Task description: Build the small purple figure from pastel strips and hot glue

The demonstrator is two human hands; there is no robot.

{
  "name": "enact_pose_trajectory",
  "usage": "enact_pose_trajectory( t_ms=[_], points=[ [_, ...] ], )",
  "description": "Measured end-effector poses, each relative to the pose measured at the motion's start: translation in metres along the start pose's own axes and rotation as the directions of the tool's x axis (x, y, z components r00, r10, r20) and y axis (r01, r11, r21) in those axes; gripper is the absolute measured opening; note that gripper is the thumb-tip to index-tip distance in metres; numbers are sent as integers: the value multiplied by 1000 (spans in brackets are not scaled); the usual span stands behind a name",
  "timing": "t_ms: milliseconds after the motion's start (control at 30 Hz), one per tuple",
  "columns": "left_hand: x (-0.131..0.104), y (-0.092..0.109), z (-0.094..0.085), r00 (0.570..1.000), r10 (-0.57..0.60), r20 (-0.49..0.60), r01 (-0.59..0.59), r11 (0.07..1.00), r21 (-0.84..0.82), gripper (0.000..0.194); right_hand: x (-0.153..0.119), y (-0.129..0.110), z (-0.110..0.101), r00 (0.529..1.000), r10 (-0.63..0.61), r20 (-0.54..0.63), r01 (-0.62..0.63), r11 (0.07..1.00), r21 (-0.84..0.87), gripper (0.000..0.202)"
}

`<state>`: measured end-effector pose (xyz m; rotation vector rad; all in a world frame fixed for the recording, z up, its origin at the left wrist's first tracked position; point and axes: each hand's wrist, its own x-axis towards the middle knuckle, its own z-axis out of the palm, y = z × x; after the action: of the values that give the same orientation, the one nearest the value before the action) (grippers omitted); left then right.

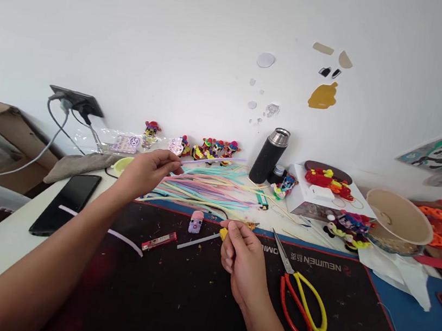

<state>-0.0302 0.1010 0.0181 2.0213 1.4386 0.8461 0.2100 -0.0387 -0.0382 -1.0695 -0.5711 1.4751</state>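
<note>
My left hand (pixel 148 172) is closed in a pinch on a lavender pipe cleaner (pixel 215 160), which stretches right above a spread of pastel pipe cleaners (pixel 205 190). Over the black mat (pixel 169 300), my right hand (pixel 246 262) has its fingers pressed together. A small yellow piece (pixel 223 234) shows at its fingertips; what it is, I cannot make out. A grey strip (pixel 198 240) lies just left of that hand. Behind the strip stands a small purple figure with a pink top (pixel 196 222). Scissors with red and yellow handles (pixel 301 300) lie to the right, blades apart.
A red-labelled stick (pixel 159 241) and a pale curved strip (pixel 126 241) lie left on the mat. A phone (pixel 65 204) rests at the left edge. Against the wall are a black flask (pixel 269 156), several colourful figures (pixel 217 151), a white box (pixel 306 199) and a bowl (pixel 399 215).
</note>
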Motion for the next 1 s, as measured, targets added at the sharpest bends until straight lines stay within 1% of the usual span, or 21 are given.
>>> enact_pose_trajectory(
  t_ms=[100, 133, 200, 267, 333, 367, 400, 467, 500, 567, 667, 733, 767, 800, 833, 900, 933, 1000],
  points=[
    [-5, 7, 12, 993, 82, -84, -66, 983, 170, 27, 0, 1, 1, 1000, 8, 14, -7, 1000, -13, 42],
    [-5, 7, 19, 989, 115, -91, -94, 973, 210, 28, 0, 1, 1, 1000, 9, 19, -8, 1000, -19, 42],
    [-5, 2, 34, 988, 156, -16, -147, 954, 261, 31, 0, 1, 1, 1000, 5, 25, -4, 999, -33, 41],
    [-2, -7, 47, 983, 164, 82, -181, 944, 275, 34, -1, 2, 1, 1000, -5, 27, 7, 999, -51, 41],
    [2, -16, 52, 970, 192, 150, -225, 941, 253, 31, -2, 2, 1, 1000, -11, 28, 13, 998, -65, 41],
    [3, -19, 50, 968, 201, 153, -234, 941, 246, 33, -2, 2, 1, 1000, -13, 26, 14, 998, -69, 42],
    [4, -21, 46, 970, 200, 141, -230, 942, 244, 35, -2, 3, 1, 1000, -13, 26, 15, 997, -72, 42],
    [4, -19, 31, 981, 177, 74, -190, 950, 249, 41, -2, 4, 1, 1000, -10, 26, 12, 997, -77, 43],
    [4, -16, 22, 990, 133, 35, -138, 962, 237, 40, -2, 4, 0, 1000, -7, 27, 9, 997, -80, 43],
    [2, -8, 3, 999, 51, -3, -49, 980, 191, 40, -2, 5, 0, 1000, -1, 27, 4, 996, -88, 44],
    [-3, 1, -24, 994, 22, -110, -10, 994, 111, 37, 0, 5, -2, 1000, -7, 12, 8, 995, -96, 45],
    [-6, 0, -38, 985, -1, -170, 17, 995, 96, 35, 1, 4, -2, 1000, -15, -5, 15, 995, -100, 46],
    [-8, -4, -44, 985, -18, -172, 39, 992, 118, 35, 1, 4, -3, 1000, -16, -11, 15, 995, -100, 46],
    [-11, -9, -48, 989, -43, -138, 67, 983, 168, 35, 1, 3, -3, 1000, -16, -16, 14, 995, -100, 47],
    [-14, -15, -52, 994, -75, -79, 91, 969, 229, 33, 1, 3, -3, 1000, -14, -18, 12, 995, -99, 47],
    [-23, -30, -57, 991, -123, 59, 97, 939, 331, 30, 1, 3, -3, 1000, -12, -19, 10, 995, -101, 47],
    [-28, -38, -58, 984, -142, 106, 93, 922, 375, 31, 1, 4, -3, 1000, -13, -18, 11, 994, -105, 47],
    [-40, -53, -60, 970, -204, 131, 130, 894, 429, 33, 0, 5, -4, 1000, -16, -13, 15, 993, -117, 47]
  ],
)
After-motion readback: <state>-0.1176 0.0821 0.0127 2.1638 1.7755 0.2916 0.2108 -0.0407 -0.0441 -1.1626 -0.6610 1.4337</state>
